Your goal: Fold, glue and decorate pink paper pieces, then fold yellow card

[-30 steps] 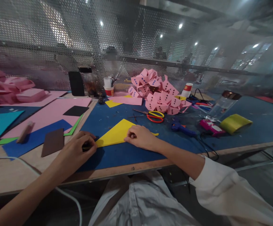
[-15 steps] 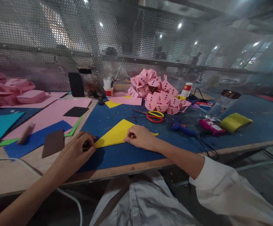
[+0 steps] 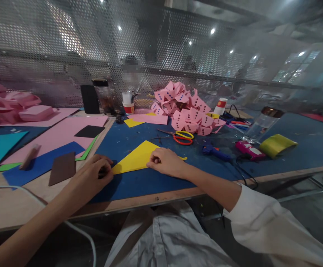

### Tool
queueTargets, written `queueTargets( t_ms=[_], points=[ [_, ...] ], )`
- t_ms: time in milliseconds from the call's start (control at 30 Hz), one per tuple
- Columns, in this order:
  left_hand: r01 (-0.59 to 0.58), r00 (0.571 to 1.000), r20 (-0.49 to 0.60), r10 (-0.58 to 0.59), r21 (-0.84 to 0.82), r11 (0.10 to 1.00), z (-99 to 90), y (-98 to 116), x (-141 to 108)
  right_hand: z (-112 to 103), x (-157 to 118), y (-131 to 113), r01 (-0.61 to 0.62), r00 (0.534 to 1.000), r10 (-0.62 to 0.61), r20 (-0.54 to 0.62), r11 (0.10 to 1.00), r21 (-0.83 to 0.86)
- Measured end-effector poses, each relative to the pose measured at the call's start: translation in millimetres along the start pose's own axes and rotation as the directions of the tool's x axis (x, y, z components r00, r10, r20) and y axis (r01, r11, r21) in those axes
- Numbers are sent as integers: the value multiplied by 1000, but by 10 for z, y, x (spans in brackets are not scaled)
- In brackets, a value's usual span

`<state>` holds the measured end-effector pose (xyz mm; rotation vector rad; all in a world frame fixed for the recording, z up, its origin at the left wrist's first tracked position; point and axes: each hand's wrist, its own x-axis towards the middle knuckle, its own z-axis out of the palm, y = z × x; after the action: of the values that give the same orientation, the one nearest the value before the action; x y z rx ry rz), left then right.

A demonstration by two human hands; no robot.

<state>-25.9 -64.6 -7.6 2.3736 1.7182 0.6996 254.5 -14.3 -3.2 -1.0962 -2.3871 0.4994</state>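
A yellow sheet (image 3: 136, 158), folded or cut to a pointed shape, lies on the blue table mat (image 3: 139, 187). My left hand (image 3: 96, 172) pinches its left corner, fingers curled together. Over its right part rests my right hand (image 3: 167, 162), with thumb and fingers closed on the near edge. A thin yellow end (image 3: 183, 158) sticks out beyond my right wrist. Just behind the sheet lie scissors (image 3: 183, 137) with one yellow and one red handle. To the right is a blue glue gun (image 3: 216, 152).
Pink folded pieces (image 3: 183, 107) are heaped at the back. Coloured sheets (image 3: 47, 159) and a brown stick-like piece (image 3: 29, 157) lie at left. A tilted clear jar (image 3: 264, 124), a magenta device (image 3: 250, 151) and a yellow-green roll (image 3: 278, 144) stand right. A white cable (image 3: 30, 194) crosses the near left.
Both hands stay on the yellow sheet in almost the same place. The view has shifted very slightly; nothing else has visibly moved.
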Motion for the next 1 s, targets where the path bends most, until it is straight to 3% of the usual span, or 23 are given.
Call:
queueTargets(
  t_ms=[233,467,667,1000],
  points=[
    [-40,999,-22,40,13,999,-2,31,-29,-9,-3,-2,-5,1000,5,-8,1000,-1],
    [-29,998,-60,30,20,999,115,-143,-52,-8,0,-4,-3,1000,3,-11,1000,4],
    [49,993,-106,-51,-19,999,111,-163,-71,-6,-1,-2,-2,1000,2,-14,1000,-9],
    [37,999,-32,-41,-117,992,-4,-121,-117,-8,-4,-9,6,1000,-6,-11,1000,-5]
  ],
)
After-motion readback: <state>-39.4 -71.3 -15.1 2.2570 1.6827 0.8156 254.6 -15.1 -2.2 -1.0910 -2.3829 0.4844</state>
